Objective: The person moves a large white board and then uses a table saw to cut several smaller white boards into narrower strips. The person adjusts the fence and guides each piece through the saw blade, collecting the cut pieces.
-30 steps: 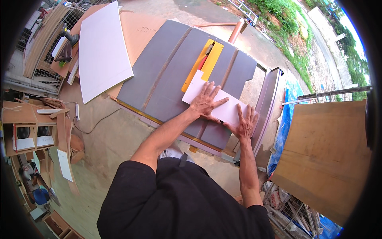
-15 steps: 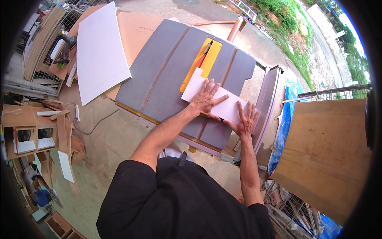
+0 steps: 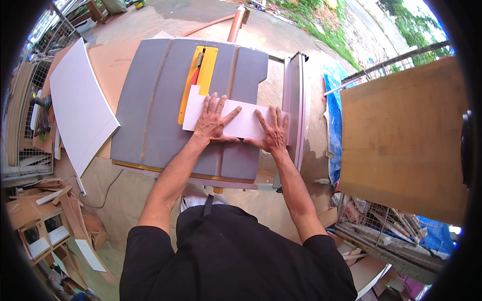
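Observation:
My left hand [image 3: 211,122] lies flat with fingers spread on a small white board [image 3: 246,124], near its left end. Fingers also spread, my right hand [image 3: 272,132] presses on the board's right end, beside the long rail-like fence [image 3: 294,95]. The thumbs point toward each other at the near edge. Beneath the board is the grey top of a table saw [image 3: 168,105]. The board's notched far-left corner overlaps the yellow insert plate [image 3: 207,75], just below a red piece [image 3: 195,77] in its slot. The blade itself I cannot clearly make out.
A large white panel [image 3: 80,100] rests over brown sheet material [image 3: 113,65] left of the saw. To the right stands a big plywood sheet [image 3: 396,135] beside a blue tarp [image 3: 333,125]. A cable [image 3: 108,193] lies on the floor near wooden shelving [image 3: 42,226].
My view has turned, so the saw appears straighter and farther left. Both hands stay spread on the white board, which shows little or no shift against the yellow plate.

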A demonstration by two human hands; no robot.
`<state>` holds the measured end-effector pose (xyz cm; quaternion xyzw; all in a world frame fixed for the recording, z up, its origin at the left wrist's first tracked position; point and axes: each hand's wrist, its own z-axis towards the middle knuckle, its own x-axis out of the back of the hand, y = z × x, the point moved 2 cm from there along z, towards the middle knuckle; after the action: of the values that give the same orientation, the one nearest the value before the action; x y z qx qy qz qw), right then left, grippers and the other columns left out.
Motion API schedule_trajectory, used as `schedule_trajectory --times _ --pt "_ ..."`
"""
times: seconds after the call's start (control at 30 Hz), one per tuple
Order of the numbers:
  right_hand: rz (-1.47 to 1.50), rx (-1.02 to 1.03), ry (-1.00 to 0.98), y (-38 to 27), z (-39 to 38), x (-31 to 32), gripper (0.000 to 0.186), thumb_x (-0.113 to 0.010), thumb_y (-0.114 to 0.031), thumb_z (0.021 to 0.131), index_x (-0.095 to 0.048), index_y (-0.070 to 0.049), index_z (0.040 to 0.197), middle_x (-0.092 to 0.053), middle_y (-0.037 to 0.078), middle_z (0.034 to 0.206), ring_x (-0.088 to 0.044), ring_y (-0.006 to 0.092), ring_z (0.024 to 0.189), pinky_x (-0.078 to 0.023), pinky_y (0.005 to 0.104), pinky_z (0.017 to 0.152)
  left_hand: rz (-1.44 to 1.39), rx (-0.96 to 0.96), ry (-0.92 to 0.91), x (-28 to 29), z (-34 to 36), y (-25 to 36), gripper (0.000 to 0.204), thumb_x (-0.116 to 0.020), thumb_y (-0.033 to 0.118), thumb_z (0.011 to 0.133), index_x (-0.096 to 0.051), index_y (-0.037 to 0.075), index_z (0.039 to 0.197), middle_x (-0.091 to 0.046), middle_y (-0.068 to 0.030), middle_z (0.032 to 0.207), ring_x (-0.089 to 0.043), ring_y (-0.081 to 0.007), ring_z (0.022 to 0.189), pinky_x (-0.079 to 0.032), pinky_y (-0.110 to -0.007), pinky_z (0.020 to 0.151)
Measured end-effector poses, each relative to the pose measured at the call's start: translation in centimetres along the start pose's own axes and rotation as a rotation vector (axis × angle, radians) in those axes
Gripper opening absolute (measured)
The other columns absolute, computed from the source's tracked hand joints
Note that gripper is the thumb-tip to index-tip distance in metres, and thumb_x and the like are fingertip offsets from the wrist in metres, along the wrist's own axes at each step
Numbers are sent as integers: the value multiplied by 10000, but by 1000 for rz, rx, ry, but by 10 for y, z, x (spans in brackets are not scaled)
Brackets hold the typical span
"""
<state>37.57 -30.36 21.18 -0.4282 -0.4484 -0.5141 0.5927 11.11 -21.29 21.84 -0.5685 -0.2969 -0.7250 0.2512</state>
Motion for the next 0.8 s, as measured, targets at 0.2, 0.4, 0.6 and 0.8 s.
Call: schedule_trajectory --times 0.2,0.4,0.6,0.8 --pt "20 -7 -8 2 0 0 1317 -778 -1019 639 -508 -360 1747 -400 320 1785 -305 529 1693 -127 776 1354 -7 -15 14 -2 0 0 1274 -693 1048 685 -402 469 1781 -363 -304 1803 -242 -608 1677 -84 -718 1401" --pt "38 -11 -28 0 2 1 1299 -850 -939 650 -502 -343 1750 -371 311 1807 -286 504 1709 -134 743 1367 19 -6 -1 -1 0 -1 1324 -660 1072 680 -340 454 1807 -350 -315 1816 -236 -618 1677 -81 -711 1402" --pt "5 -6 -27 0 1 1 1300 -898 -896 632 -507 -346 1744 -375 286 1807 -303 495 1702 -181 735 1354 -3 -10 31 -4 -1 -2 1337 -648 1090 660 -355 457 1802 -355 -318 1812 -246 -621 1671 -99 -698 1404" --pt "-19 10 -1 1 2 -1 1295 -888 -908 640 -511 -341 1741 -386 288 1800 -313 497 1697 -187 751 1345 -2 -22 76 -5 -2 -3 1331 -641 1092 661 -382 445 1795 -369 -330 1793 -270 -628 1656 -121 -698 1400"
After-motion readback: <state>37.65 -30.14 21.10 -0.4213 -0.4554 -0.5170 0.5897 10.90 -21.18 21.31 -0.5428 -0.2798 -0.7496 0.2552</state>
